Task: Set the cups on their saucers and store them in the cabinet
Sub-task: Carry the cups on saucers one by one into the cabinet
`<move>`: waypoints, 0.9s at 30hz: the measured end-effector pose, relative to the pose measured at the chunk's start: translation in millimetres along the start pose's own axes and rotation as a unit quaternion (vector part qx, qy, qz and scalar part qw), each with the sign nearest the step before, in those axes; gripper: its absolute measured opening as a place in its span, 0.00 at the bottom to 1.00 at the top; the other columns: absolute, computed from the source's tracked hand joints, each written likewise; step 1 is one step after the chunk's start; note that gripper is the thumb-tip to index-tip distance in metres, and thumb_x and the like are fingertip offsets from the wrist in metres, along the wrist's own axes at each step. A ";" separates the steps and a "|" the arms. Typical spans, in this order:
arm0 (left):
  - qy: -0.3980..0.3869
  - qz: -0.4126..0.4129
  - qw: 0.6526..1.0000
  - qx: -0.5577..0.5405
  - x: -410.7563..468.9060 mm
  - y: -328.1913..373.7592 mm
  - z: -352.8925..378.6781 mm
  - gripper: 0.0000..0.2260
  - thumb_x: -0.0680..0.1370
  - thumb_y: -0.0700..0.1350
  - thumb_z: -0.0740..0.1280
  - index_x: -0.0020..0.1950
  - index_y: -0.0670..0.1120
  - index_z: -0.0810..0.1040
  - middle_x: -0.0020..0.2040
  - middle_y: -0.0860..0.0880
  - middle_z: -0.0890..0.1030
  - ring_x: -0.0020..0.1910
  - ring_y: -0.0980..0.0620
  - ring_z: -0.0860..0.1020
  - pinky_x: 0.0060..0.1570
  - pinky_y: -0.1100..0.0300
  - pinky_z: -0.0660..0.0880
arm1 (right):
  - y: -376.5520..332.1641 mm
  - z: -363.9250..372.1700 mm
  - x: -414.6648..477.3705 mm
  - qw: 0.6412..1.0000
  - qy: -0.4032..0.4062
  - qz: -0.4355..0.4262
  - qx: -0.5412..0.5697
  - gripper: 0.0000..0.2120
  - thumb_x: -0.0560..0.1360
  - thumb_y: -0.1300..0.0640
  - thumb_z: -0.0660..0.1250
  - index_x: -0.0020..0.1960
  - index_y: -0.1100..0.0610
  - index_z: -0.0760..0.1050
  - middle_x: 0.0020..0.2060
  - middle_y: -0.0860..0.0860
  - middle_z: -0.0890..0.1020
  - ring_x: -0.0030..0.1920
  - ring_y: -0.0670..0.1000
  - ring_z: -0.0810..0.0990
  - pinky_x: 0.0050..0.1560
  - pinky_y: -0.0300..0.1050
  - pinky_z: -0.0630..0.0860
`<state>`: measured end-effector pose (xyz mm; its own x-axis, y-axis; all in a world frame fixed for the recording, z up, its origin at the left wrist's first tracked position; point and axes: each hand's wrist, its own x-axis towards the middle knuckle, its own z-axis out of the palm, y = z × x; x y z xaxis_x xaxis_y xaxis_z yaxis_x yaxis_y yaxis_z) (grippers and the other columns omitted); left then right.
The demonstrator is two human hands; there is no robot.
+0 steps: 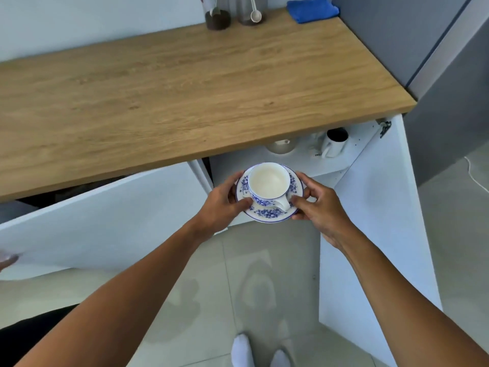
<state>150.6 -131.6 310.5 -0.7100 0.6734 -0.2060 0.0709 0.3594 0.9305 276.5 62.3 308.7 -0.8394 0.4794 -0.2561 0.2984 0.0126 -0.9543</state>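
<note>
Centre of the frame: one cup (268, 184), white with blue flower pattern, stands upright on a matching saucer (267, 213). The cup is empty; its handle points to the lower right.

Left hand (221, 205): grip closed on the left rim of the saucer, thumb on top beside the cup's base, fingers beneath.

Right hand (321, 203): grip closed on the right rim of the saucer, thumb on top near the handle, fingers partly hidden under the rim.

The cup and saucer are held in the air, below the front edge of the wooden table (185, 88) and just in front of the open cabinet (328, 169). Both cabinet doors are open: left door (100, 221) at lower left, right door (378, 221) at right.

On the cabinet shelf, upper right of the cup: a white mug (334, 144) with a dark inside and a pale rounded vessel (281, 146), partly hidden by the table edge.

Upper edge of the frame, on the table: two jars (218, 21) and a folded blue cloth (312, 9).

Bottom centre: two white-socked feet (242, 350) on the tiled floor (211, 300).
</note>
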 end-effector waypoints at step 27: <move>0.119 -0.023 0.993 0.009 301.7 -249.0 30.4 0.24 0.75 0.35 0.71 0.70 0.48 0.71 0.50 0.51 0.81 0.50 0.54 0.80 0.50 0.68 0.76 | 204.8 35.8 347.4 0.997 -0.080 -0.024 -0.007 0.24 0.75 0.70 0.67 0.68 0.52 0.76 0.37 0.45 0.82 0.38 0.43 0.83 0.38 0.39 0.81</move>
<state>-60.0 1.7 7.5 -0.8580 0.4854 -0.1679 0.0467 0.3993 0.9156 29.7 200.0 18.8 -0.9136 0.3329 -0.2334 0.2626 0.0449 -0.9639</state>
